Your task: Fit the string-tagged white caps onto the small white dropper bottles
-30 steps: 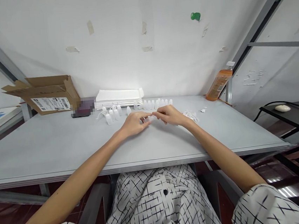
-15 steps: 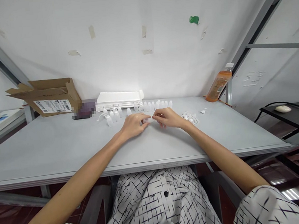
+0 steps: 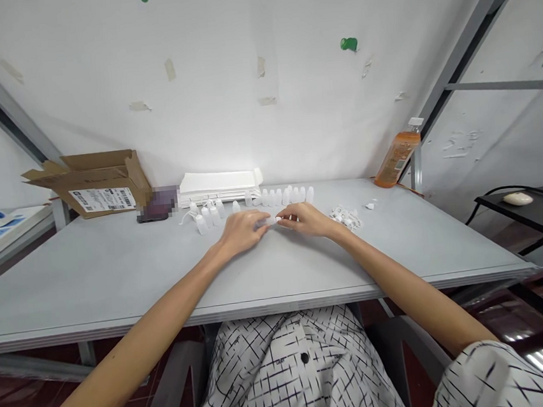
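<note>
Over the middle of the table, my left hand [image 3: 245, 229] is closed around a small translucent plastic bottle [image 3: 270, 221] that lies on its side, its tip pointing right. The thumb and index finger of my right hand [image 3: 304, 219] pinch the small white cap [image 3: 277, 219] at that tip. Behind my hands stands a row of similar small bottles [image 3: 278, 197]. To the left is a group of bottles [image 3: 208, 217], some with white caps attached. A pile of small white caps [image 3: 347, 216] lies just right of my right hand.
White flat sheets [image 3: 219, 181] are stacked against the wall. An open cardboard box [image 3: 94, 185] and a blurred dark object [image 3: 159, 205] stand at the back left. An orange bottle [image 3: 398, 158] leans at the back right. The grey table [image 3: 278, 273] ends near my lap.
The view has shifted slightly, so the scene sits a little lower. My hands stay together at the bottle; the right fingers have turned a little, and the white cap shows more clearly.
</note>
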`<state>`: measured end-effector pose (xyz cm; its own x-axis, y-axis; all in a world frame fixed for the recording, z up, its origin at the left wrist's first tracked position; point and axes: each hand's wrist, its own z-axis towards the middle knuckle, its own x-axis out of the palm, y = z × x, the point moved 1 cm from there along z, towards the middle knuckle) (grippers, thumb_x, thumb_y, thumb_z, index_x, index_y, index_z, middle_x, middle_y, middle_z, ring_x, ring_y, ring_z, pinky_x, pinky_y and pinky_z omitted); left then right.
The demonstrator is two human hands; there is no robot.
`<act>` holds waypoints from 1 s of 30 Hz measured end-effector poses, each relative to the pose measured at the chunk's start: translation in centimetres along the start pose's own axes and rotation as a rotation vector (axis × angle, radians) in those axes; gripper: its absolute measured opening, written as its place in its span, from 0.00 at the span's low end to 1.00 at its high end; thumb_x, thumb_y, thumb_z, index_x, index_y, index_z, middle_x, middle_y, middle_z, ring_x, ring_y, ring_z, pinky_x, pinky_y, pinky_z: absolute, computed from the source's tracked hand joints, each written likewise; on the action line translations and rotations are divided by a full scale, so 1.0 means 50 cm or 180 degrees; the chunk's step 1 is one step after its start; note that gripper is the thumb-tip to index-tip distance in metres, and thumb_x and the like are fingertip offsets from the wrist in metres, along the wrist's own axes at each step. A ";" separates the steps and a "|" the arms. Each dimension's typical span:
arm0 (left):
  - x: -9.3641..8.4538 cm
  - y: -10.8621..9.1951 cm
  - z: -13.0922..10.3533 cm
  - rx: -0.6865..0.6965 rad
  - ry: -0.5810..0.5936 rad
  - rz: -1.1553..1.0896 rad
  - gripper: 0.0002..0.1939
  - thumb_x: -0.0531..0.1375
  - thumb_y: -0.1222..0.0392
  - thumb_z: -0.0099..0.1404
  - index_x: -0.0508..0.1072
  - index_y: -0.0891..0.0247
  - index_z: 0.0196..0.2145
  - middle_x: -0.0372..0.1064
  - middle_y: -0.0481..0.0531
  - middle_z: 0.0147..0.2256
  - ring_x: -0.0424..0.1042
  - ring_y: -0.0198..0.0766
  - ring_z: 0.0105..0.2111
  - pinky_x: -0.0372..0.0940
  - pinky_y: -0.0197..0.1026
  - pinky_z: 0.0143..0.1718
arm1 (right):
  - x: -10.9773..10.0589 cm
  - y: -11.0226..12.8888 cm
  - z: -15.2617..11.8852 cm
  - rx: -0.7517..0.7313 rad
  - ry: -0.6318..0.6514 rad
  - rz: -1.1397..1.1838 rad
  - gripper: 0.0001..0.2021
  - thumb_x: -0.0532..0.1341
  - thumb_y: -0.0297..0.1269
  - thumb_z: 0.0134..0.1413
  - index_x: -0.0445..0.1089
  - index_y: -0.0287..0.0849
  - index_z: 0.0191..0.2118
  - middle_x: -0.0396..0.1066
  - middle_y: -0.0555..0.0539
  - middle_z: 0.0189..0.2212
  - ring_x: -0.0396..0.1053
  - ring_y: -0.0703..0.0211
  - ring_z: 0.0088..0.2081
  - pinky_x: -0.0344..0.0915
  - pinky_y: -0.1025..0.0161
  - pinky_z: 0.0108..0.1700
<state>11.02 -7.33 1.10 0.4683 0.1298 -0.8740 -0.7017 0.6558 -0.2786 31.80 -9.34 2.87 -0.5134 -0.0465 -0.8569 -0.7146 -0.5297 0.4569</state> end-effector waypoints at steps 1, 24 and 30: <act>0.000 0.000 0.000 0.0007 0.0002 0.0011 0.16 0.59 0.56 0.66 0.80 0.58 0.48 0.79 0.55 0.47 0.76 0.49 0.47 0.68 0.44 0.44 | 0.000 0.000 0.000 -0.0015 0.0005 -0.0074 0.13 0.57 0.36 0.65 0.78 0.38 0.39 0.75 0.46 0.30 0.68 0.61 0.32 0.60 0.65 0.36; -0.003 0.000 -0.001 0.0136 -0.0086 -0.0162 0.17 0.58 0.54 0.69 0.78 0.62 0.50 0.79 0.54 0.48 0.77 0.43 0.37 0.68 0.44 0.40 | 0.003 0.009 -0.006 0.0149 0.0032 0.0526 0.15 0.51 0.40 0.68 0.69 0.39 0.33 0.67 0.51 0.21 0.65 0.62 0.24 0.58 0.63 0.33; -0.003 0.000 -0.003 0.0207 -0.0037 -0.0020 0.17 0.58 0.55 0.69 0.78 0.64 0.50 0.79 0.54 0.47 0.77 0.46 0.41 0.68 0.45 0.41 | 0.005 0.010 -0.007 0.0278 0.0114 0.0419 0.17 0.50 0.43 0.69 0.65 0.41 0.31 0.65 0.52 0.19 0.63 0.61 0.23 0.56 0.63 0.33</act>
<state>10.89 -7.44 1.17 0.4792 0.1338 -0.8674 -0.6625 0.7035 -0.2574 31.47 -9.90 2.80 -0.5893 -0.1416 -0.7954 -0.6815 -0.4415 0.5836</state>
